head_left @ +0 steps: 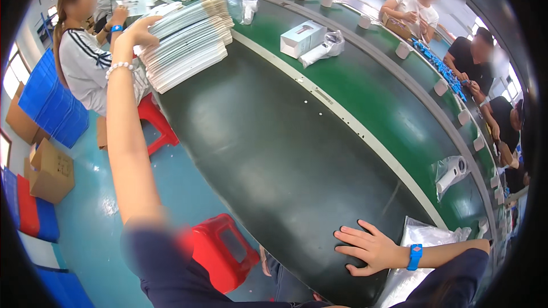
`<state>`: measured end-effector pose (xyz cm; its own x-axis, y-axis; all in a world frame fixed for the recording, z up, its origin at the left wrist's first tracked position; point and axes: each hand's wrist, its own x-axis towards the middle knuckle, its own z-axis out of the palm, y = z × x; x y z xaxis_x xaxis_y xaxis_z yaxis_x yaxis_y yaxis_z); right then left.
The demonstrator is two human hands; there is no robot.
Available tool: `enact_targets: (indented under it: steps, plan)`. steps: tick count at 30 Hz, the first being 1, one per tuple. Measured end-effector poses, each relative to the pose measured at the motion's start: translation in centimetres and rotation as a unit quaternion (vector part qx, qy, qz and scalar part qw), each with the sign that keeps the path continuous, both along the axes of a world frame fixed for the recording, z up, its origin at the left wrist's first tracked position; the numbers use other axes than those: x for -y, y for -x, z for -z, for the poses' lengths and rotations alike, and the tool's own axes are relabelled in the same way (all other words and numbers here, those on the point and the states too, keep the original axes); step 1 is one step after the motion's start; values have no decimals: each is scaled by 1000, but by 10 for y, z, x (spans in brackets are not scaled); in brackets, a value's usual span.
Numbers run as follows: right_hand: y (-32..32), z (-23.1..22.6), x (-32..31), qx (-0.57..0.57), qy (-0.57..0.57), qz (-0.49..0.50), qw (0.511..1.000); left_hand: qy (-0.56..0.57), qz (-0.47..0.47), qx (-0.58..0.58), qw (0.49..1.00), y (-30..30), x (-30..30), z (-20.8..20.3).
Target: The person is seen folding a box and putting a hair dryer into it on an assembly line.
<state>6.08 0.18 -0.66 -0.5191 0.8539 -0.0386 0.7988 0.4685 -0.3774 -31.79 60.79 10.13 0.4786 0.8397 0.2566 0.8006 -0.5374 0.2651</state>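
Note:
My left hand (141, 33) is stretched far forward to a tall, leaning stack of flattened white cartons (185, 43) at the table's far left end. Its thumb and fingers grip the near-left edge of the stack; the fingertips are partly hidden. My right hand (370, 249) lies palm down on the dark tabletop (268, 154), fingers spread, holding nothing. Beside its wrist, under the forearm, are clear plastic bags (419, 234).
A green conveyor (365, 125) runs along the table's far side, carrying a light-blue box (302, 39) and bagged white devices (451, 177). A red stool (225, 251) stands at the near edge. A seated co-worker (85, 63) is at the left; others sit across the line.

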Motion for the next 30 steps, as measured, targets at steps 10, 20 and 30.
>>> enact_targets:
  steps: [10,20,30]
  plan:
    - [-6,12,7,-40,6,13,999,-192,-150,-132,961,-30,-58,31]
    - [-12,31,13,-69,-70,-6,995,-303,-67,-94,946,-64,-73,78]
    - [-18,53,20,-103,-130,-29,986,-383,-148,-203,889,-51,59,0]
